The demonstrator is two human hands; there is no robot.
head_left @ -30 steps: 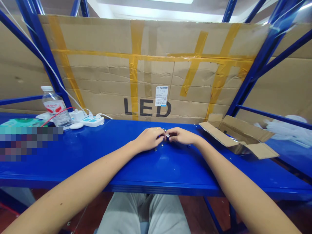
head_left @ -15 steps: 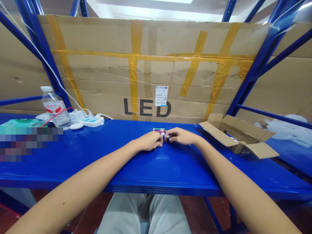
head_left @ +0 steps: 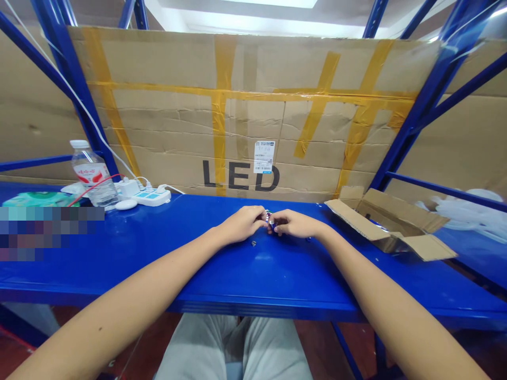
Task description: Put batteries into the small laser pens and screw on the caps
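Note:
My right hand (head_left: 296,224) curls its fingers round a small blue metallic cylinder (head_left: 272,225) with a pale round end, low over the blue table. Facing it, my left hand (head_left: 246,222) has thumb and fingers bent together; whatever they hold is hidden. Between the two hands peeks a bit of several small shiny coloured cylinders (head_left: 268,213), mostly covered by my left hand. A tiny metal ring or clip (head_left: 254,243) lies on the table just below my left hand. Another small dark piece (head_left: 308,239) shows by my right wrist.
An open cardboard box (head_left: 380,227) stands to the right, something shiny inside. On the left are a water bottle (head_left: 90,177), a white power strip (head_left: 152,197) with cables and a green packet (head_left: 37,199). A large taped cardboard panel (head_left: 174,126) closes off the table's (head_left: 158,221) back.
My left hand has shifted slightly up, now covering the coloured cylinders and uncovering the small metal piece below. My right hand stays nearly in place with the blue cylinder.

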